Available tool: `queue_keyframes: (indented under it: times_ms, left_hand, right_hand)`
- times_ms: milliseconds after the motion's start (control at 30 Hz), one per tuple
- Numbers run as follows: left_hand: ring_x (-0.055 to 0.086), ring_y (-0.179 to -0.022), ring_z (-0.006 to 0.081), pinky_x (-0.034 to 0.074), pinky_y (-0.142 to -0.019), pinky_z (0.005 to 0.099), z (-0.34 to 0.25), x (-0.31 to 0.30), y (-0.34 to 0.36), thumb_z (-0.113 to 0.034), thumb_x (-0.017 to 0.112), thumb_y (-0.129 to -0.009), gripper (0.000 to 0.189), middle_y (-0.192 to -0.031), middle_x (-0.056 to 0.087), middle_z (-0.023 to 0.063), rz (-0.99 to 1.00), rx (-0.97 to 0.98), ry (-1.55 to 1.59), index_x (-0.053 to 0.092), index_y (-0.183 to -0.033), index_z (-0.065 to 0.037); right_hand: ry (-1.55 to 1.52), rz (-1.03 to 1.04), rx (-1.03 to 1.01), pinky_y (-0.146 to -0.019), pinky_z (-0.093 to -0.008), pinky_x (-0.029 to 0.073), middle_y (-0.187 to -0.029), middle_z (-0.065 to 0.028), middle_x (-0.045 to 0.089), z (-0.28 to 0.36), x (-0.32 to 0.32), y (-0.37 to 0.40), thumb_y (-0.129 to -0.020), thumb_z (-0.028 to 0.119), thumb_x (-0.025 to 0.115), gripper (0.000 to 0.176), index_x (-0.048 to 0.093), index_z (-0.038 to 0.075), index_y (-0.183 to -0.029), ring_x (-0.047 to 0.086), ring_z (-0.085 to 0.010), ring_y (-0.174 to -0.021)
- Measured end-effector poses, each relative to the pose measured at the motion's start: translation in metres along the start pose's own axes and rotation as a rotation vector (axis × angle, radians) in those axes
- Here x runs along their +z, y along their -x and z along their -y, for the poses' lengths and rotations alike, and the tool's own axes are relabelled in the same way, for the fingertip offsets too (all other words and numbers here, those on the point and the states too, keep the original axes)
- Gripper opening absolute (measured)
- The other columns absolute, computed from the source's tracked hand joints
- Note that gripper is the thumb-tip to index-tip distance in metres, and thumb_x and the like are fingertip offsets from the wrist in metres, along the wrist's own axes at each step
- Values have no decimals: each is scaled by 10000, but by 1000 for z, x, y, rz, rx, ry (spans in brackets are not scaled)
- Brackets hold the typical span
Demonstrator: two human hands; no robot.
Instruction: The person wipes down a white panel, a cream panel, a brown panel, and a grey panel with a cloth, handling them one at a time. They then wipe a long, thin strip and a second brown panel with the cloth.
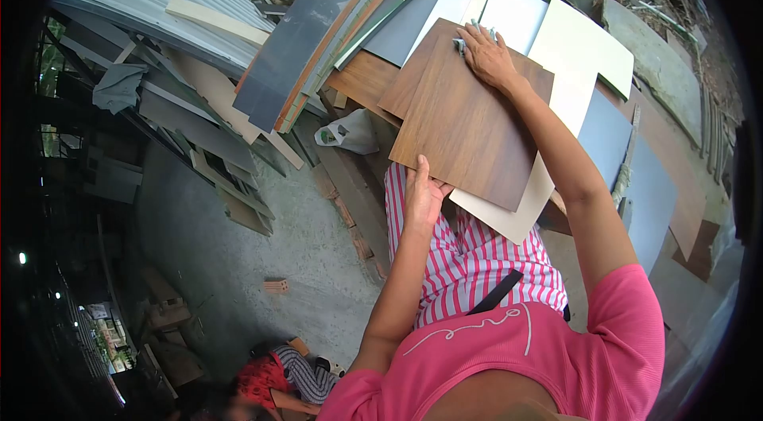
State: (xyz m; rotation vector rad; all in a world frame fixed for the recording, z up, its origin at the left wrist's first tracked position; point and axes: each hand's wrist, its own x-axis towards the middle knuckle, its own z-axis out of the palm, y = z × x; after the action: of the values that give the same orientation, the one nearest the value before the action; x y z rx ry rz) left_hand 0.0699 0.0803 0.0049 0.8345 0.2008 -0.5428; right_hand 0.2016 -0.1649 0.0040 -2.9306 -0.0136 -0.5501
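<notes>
A brown wood-grain panel [477,131] lies tilted across my lap and the stacked boards. My left hand [425,192] grips its near-left edge, thumb on top and fingers underneath. Near the panel's far edge, my right hand [489,59] presses down on a small grey-green cloth [459,45], which shows between and beside the fingers. Another brown panel [404,87] sticks out from under the first at the left. Below them both, the corner of a beige board [513,214] hangs over my striped trousers.
White boards [572,39] and grey-blue boards [640,174] spread out on the far and right sides. A dark curved stack of panels [310,31] stands at the left. A white plastic bag [350,133] sits beneath it. Another person [294,377] is low at the bottom left.
</notes>
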Motion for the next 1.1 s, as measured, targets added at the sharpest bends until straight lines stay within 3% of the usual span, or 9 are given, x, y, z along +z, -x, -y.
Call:
queue_keyframes:
  times_ms: [67, 367, 433, 467, 567, 633, 833, 1000, 1100]
  left_hand:
    - [468, -1169, 322, 429, -938, 516, 1, 0, 1, -365, 459, -941, 525, -1295, 414, 162, -8, 17, -13, 260, -1345, -95]
    - [501, -1104, 325, 443, -903, 482, -7, -10, 30, -245, 527, -917, 573, -1261, 385, 186, -275, 94, -315, 223, -1360, -46]
    - [393, -1210, 376, 359, -975, 522, -12, -20, 37, -113, 571, -846, 665, -1310, 321, 232, -368, 689, -1351, 195, -1390, -41]
    - [237, -1307, 421, 240, -1032, 572, -16, -22, 37, -18, 568, -774, 730, -1388, 230, 254, -236, 773, -1506, 213, -1409, -68]
    - [164, -1346, 419, 196, -1040, 598, -24, -19, 26, -23, 591, -757, 718, -1448, 166, 234, -161, 826, -2041, 275, -1399, -92]
    - [142, -1357, 416, 163, -1043, 617, -28, -16, 8, -15, 625, -707, 742, -1469, 170, 198, -115, 887, -2017, 345, -1382, -144]
    - [258, -1318, 395, 271, -1050, 534, -64, -17, -24, -41, 659, -708, 684, -1456, 284, 71, 577, 1001, -2105, 440, -1334, -212]
    - [490, -1159, 359, 381, -984, 479, -89, 12, -15, 28, 605, -735, 483, -1245, 547, 100, 495, 1347, -1968, 570, -1196, -114]
    - [533, -1114, 343, 408, -971, 451, -106, 34, -11, -24, 586, -792, 401, -1183, 595, 68, 445, 1304, -1725, 565, -1188, -85]
  right_hand:
    - [62, 4, 107, -1088, -486, 198, -1418, -113, 346, -5, -3, 16, -929, 229, 403, 429, 386, 120, -1344, 275, -291, -1337]
    - [-246, 318, -297, -1106, -458, 216, -1425, -43, 343, 63, -109, 205, -808, 132, 573, 503, 457, 158, -1297, 269, -239, -1345]
    - [-249, 340, -152, -1114, -446, 207, -1430, -36, 338, 47, -120, 220, -799, 107, 578, 503, 468, 163, -1286, 255, -231, -1352]
    - [-254, 361, -19, -1123, -433, 199, -1434, -29, 332, 39, -123, 226, -789, 81, 583, 504, 479, 168, -1275, 240, -222, -1358]
    - [-417, 139, 289, -971, -353, 426, -1306, -107, 484, 20, -123, 231, -800, -15, 520, 468, 497, 106, -1252, 513, -286, -1150]
    - [-473, 25, 402, -910, -354, 452, -1230, -129, 535, 15, -121, 230, -814, -19, 490, 429, 515, 84, -1230, 560, -293, -1067]
    - [-683, -134, 762, -854, -348, 458, -1075, -163, 621, 27, -123, 236, -845, -11, 402, 351, 568, 37, -1150, 614, -248, -965]
    - [-744, -105, 766, -816, -310, 454, -1004, -139, 634, 29, -124, 251, -851, 11, 423, 335, 577, 31, -1148, 601, -194, -882]
    - [-758, -97, 813, -785, -295, 454, -968, -121, 634, 27, -130, 248, -860, 15, 425, 330, 579, 36, -1151, 583, -163, -839]
